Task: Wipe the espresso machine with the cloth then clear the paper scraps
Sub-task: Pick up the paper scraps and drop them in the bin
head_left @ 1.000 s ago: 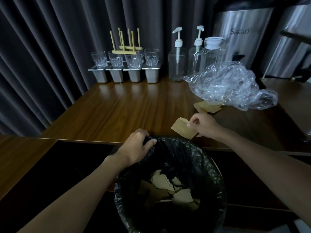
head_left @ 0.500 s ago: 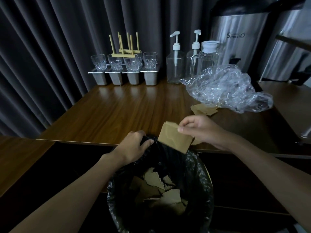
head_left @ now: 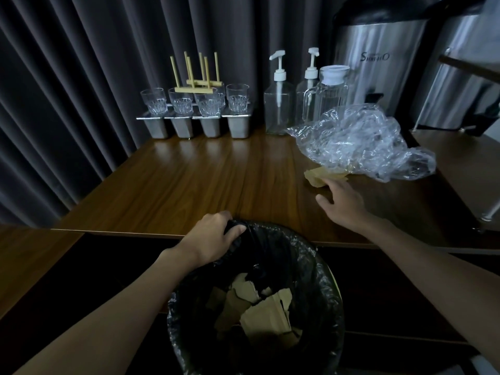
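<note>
Fingers of left hand (head_left: 213,239) clenched bin liner (head_left: 273,236) rim at near edge of desk (head_left: 189,185); right hand (head_left: 343,203), loose and empty, touched paper scraps (head_left: 314,177) by plastic bag (head_left: 359,142).

Black bin liner (head_left: 322,269), brown paper scraps (head_left: 266,312).

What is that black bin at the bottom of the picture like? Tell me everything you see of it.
The bin is round and lined with a glossy, wrinkled black plastic bag folded over its rim. It is open at the top and sits below the front edge of the wooden table, nearest the camera. Torn brown paper scraps lie inside it. The left hand grips the liner at the far rim.
</note>
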Available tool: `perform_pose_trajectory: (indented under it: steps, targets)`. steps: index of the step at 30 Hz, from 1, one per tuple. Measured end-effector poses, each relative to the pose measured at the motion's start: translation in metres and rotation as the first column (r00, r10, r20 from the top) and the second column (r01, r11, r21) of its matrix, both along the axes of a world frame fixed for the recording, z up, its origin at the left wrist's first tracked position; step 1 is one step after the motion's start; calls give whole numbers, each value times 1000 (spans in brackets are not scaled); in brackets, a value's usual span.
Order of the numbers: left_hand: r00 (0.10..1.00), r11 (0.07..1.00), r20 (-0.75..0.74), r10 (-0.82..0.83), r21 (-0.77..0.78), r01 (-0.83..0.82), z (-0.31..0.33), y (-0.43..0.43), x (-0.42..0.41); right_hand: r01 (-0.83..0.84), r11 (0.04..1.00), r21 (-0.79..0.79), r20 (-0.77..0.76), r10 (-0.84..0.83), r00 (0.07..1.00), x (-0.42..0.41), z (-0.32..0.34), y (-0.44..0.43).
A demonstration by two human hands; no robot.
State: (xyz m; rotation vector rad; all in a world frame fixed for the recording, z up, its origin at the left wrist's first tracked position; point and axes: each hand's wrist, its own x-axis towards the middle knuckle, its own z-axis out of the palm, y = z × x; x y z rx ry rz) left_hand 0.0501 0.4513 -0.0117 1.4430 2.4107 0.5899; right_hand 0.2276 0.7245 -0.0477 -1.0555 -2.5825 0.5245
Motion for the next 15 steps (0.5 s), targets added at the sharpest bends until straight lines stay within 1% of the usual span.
perform_pose_trajectory:
  steps: [3, 8, 10, 12, 14, 15]
  targets:
    - [1000, 1000, -20, 14, 4, -14, -3, -1, 2, -40, 999, 36, 113, 36, 993, -3, -7, 2]
    - [1000, 1000, -4, 18, 14, -18, -4, -1, -1, -111, 988, 109, 149, 94, 984, -10, -4, -21]
    - [1000, 1000, -6, 15, 16, -15, -4, -1, -1, -150, 979, 136, 104, 136, 985, -11, -6, -30]
    - [1000, 1000, -2, 15, 22, -15, -4, -1, -2, -187, 973, 134, -12, 190, 982, -12, -8, -36]
    - [1000, 1000, -8, 14, 16, -14, -4, -1, -2, -213, 973, 86, -145, 224, 964, -11, -8, -39]
    - [1000, 1000, -11, 14, 14, -14, -4, -1, -3, -228, 971, 72, -180, 237, 955, -10, -9, -39]
